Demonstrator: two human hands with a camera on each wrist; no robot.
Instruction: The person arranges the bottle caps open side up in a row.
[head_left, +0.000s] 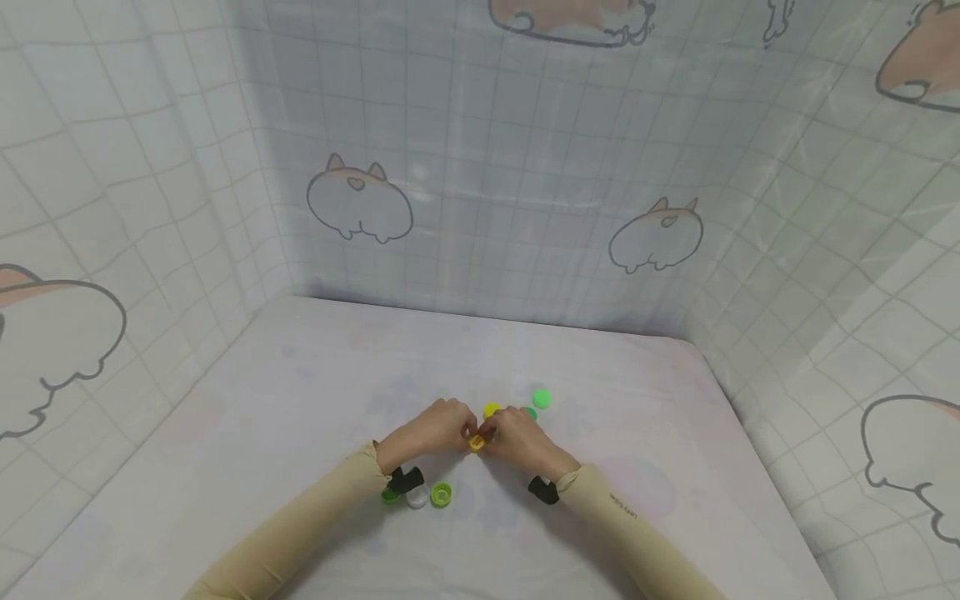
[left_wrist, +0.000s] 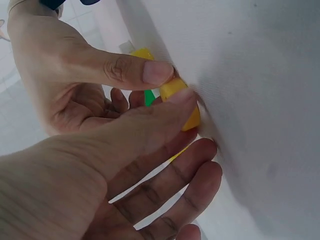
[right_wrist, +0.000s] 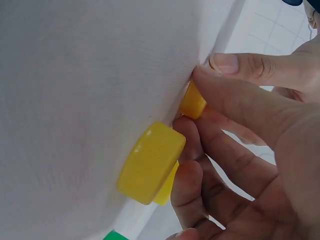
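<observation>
Between my two hands, low over the table, is a small orange-yellow cap [head_left: 477, 443]. My left hand [head_left: 444, 425] pinches one side of it with thumb and fingertips. From the other side, my right hand [head_left: 522, 440] pinches the same cap [right_wrist: 193, 101]; its other fingers are loosely bent. In the left wrist view the cap [left_wrist: 191, 120] is partly hidden by both thumbs. Just beyond the right fingers sits a larger yellow cap [right_wrist: 151, 162], with more yellow showing behind it. A green cap [head_left: 532, 412] is partly covered by my right hand.
Farther back on the white-covered table [head_left: 337, 358] lies a bright green cap [head_left: 542, 398]. Near my left wrist are a lime-green cap [head_left: 441, 494] with its hollow side up, a white cap [head_left: 417, 497] and a darker green cap [head_left: 390, 496]. Patterned cloth walls surround the table.
</observation>
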